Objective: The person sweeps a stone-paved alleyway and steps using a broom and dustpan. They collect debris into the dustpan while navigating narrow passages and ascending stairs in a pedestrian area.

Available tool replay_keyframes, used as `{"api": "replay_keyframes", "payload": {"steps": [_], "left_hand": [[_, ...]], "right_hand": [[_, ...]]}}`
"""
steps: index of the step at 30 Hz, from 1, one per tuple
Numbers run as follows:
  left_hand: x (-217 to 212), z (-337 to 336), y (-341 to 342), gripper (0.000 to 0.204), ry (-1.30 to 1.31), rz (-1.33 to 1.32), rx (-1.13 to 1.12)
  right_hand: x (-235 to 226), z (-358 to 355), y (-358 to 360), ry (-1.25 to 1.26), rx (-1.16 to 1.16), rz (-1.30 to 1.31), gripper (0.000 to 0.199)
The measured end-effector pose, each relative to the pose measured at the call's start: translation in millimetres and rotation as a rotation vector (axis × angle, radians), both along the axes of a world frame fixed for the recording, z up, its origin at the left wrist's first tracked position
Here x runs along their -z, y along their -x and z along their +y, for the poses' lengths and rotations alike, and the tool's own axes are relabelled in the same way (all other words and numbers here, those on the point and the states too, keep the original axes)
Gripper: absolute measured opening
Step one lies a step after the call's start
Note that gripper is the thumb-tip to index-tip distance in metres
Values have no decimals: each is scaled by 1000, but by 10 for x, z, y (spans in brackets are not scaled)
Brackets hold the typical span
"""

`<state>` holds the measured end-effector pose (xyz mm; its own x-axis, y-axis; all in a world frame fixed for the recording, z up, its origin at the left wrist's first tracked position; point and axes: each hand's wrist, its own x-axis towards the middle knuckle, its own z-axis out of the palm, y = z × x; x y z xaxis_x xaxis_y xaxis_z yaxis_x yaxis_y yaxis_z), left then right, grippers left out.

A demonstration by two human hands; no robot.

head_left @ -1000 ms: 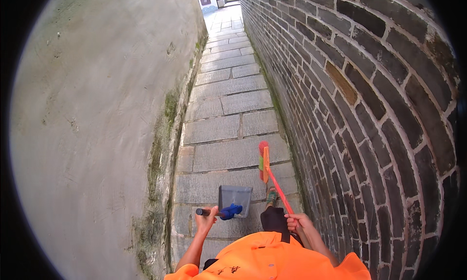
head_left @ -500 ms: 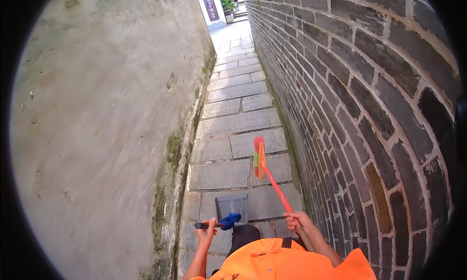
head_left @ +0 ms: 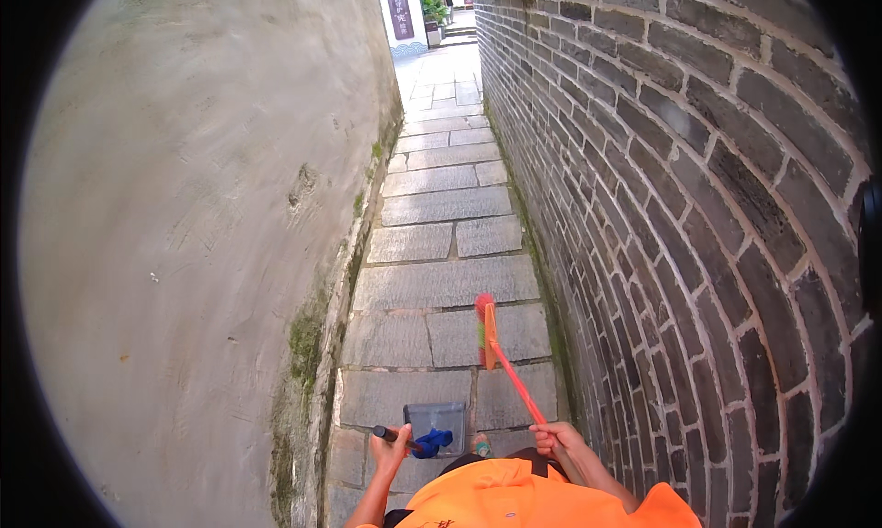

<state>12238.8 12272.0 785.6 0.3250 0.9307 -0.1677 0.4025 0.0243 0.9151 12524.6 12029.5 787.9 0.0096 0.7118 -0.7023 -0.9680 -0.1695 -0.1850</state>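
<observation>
A broom [head_left: 517,384] and a dustpan [head_left: 436,416], one in each grip

Watching remotely, I see the left grip [head_left: 389,450] closed round the dustpan's dark handle [head_left: 386,433]; its grey pan shows just right of that hand, a blue cloth-like bundle [head_left: 432,443] at the handle's lower end; the right grip [head_left: 556,438] is clamped on the broom's red shaft; the broom's head [head_left: 490,325] sits farther ahead, to the right of the pan, over the stone slabs [head_left: 446,285]; a plastered wall [head_left: 184,207] rises left, a brick wall [head_left: 661,225] right.
</observation>
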Motion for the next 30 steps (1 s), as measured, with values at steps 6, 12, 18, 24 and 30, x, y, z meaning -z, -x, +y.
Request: {"api": "replay_keyframes", "payload": {"steps": [6,12,18,24,30], "left_hand": [[-64,1166,-907,35,-8,-13,-15],[-16,2450,-2017,34,-16,-64,-42],[-334,3782,-3143,31,-30,-116,-74],[-679,4898,-4186,30,-51,-175,-124],[-475,6172,-5168,31,-92,-164,-90]], "right_hand": [[-26,1157,-781,-52,30,52,14],[241,2475,-1791,-44,-20,50,11],[-134,4077,-3025,-220,-94,-41,10],[-844,5267,-3898,-387,-73,-167,31],[-660,6105,-4630,-150,-246,-400,23]]}}
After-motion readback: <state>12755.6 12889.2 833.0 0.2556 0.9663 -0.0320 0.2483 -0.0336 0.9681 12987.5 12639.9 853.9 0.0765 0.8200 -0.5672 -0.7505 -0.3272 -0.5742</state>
